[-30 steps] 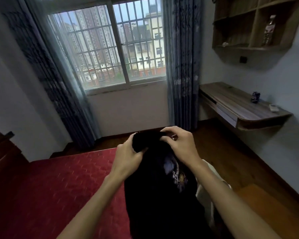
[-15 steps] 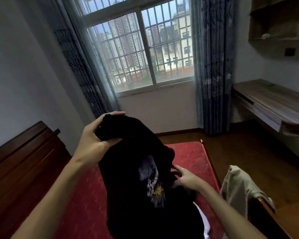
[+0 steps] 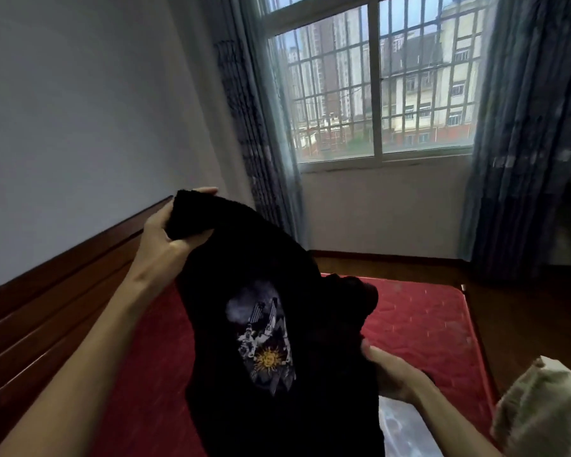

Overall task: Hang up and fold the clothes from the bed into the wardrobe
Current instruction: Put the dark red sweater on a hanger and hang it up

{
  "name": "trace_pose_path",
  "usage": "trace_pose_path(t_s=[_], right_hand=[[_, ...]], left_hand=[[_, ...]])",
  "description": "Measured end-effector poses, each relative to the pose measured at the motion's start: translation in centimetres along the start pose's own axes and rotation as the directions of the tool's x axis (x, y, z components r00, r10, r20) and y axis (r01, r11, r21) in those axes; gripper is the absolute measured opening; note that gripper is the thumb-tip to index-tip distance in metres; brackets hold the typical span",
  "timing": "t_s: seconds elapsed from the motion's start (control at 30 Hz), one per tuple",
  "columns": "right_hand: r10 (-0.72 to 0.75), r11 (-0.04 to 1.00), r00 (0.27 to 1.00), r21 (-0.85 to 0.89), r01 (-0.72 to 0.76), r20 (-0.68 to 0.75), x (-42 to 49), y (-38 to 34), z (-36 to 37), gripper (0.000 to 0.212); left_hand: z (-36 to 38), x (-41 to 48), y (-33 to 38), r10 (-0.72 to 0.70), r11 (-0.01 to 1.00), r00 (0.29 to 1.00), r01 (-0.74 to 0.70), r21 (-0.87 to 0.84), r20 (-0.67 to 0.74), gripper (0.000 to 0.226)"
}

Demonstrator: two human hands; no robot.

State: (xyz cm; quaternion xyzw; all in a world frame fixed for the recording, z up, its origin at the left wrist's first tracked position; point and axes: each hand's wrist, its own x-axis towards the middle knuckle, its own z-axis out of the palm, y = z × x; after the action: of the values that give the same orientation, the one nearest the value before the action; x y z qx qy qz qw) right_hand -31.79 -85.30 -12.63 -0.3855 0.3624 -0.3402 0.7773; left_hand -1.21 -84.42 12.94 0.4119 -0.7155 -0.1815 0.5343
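Holding shirt [image 3: 277,258] above bed [image 3: 426,318], clamping bunched top in curled left hand [image 3: 165,235], pinching side edge with right hand [image 3: 393,374]. Likely handling soft, light, floppy; best gripping at both shoulders.

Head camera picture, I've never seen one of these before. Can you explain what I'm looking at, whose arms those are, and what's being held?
There is no machine here. The camera sits on a person's head and looks forward and down, so the two bare arms reaching in from the bottom are that person's own. The left hand grips the bunched top of a black T-shirt with a printed picture on it, holding it up above the bed. The right hand holds the shirt's side edge lower down. Below is a red mattress, with a dark wooden headboard along the left. A beige garment shows at the lower right corner. Behind is a barred window with curtains.
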Motion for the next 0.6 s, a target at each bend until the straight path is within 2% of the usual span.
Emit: trace_pose_path(t_s=[0.07,0.13,0.17,0.23,0.27,0.33,0.4,0.47,0.5,0.53,0.6], right_hand=[[-0.127,0.988,0.992,0.094,0.125,0.013,-1.1,-2.2,1.0,0.093],[-0.288,0.943,0.957,0.162,0.291,-0.042,-2.6,-6.1,2.2,0.054],[-0.36,0.928,0.93,0.075,0.366,-0.077,-2.9,-7.8,2.7,0.045],[-0.463,0.884,0.864,-0.177,0.434,-0.197,-2.9,-10.8,3.5,0.046],[-0.519,0.852,0.817,-0.234,0.469,-0.251,-2.8,-11.9,3.6,0.046],[-0.623,0.782,0.699,-0.297,0.547,-0.352,-3.4,-14.4,4.8,0.031],[-0.739,0.672,0.54,-0.383,0.634,-0.404,-4.3,-17.1,5.9,0.026],[-0.864,0.504,0.364,-0.629,0.592,-0.349,-5.3,-19.8,7.6,0.037],[-0.922,0.376,0.284,-0.782,0.497,-0.263,-5.5,-21.1,8.4,0.044],[-0.954,0.27,0.229,-0.891,0.366,-0.196,-5.6,-22.2,9.1,0.048],[-0.984,0.114,0.158,-0.972,0.206,-0.081,-6.0,-24.0,9.8,0.046]], left_hand=[[-2.5,-0.5,-1.5,-0.063,0.996,0.997,0.065,0.068,-0.037,0.057],[-4.8,-1.3,-2.9,-0.103,0.984,0.993,0.11,0.14,-0.054,0.047],[-5.8,-1.6,-3.7,-0.125,0.972,0.99,0.135,0.192,-0.062,0.043],[-7.8,-2.3,-5.2,-0.175,0.927,0.981,0.193,0.32,-0.086,0.048],[-8.8,-2.6,-6.0,-0.197,0.892,0.976,0.216,0.397,-0.089,0.052],[-10.7,-3.6,-7.7,-0.238,0.811,0.97,0.223,0.54,-0.042,0.06],[-12.2,-4.8,-9.7,-0.315,0.748,0.948,0.211,0.629,0.056,0.071],[-12.6,-5.6,-11.5,-0.386,0.677,0.917,0.205,0.707,0.104,0.083],[-12.6,-5.8,-12.3,-0.393,0.644,0.914,0.195,0.739,0.102,0.087],[-12.4,-6.0,-12.9,-0.381,0.622,0.92,0.183,0.761,0.091,0.091],[-12.3,-6.1,-14.0,-0.331,0.605,0.941,0.153,0.782,0.072,0.093]])
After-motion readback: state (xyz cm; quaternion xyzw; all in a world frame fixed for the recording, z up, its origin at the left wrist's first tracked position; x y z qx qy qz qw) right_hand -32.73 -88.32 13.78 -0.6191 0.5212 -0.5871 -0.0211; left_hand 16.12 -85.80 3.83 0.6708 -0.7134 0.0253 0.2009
